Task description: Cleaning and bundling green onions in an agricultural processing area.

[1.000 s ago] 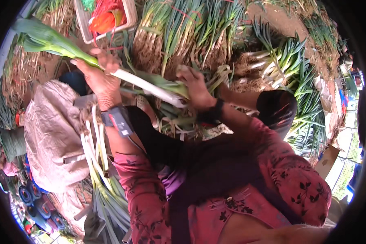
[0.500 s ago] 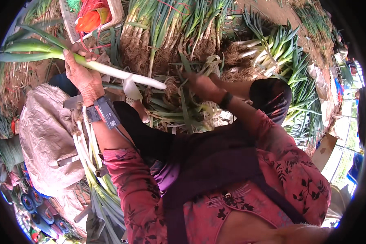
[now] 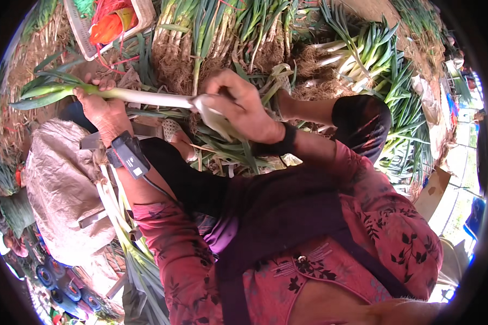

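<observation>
A long green onion [image 3: 146,97] lies level in front of me, its green leaves to the left and its white end to the right. My left hand [image 3: 104,105] is closed round the stalk where green turns to white. At the white end, my right hand [image 3: 241,105] is closed, thumb and fingers pinching a pale loose outer layer [image 3: 218,123] that hangs down below the stalk. The very tip of the stalk is hidden by the fingers. Peeled leaves and scraps [image 3: 222,149] lie on the ground between my legs.
Beyond my hands lie rooted green onion bundles [image 3: 173,49]. Cleaner white-stemmed ones [image 3: 358,59] lie at the right. A plastic crate [image 3: 84,38] with red and orange things stands at the far left. A sack-like cover [image 3: 65,184] and more onions [image 3: 119,216] are beside my left arm.
My right hand has moved left to the onion's white end and now grips the loose layer there. The onion has shifted slightly and lies more level.
</observation>
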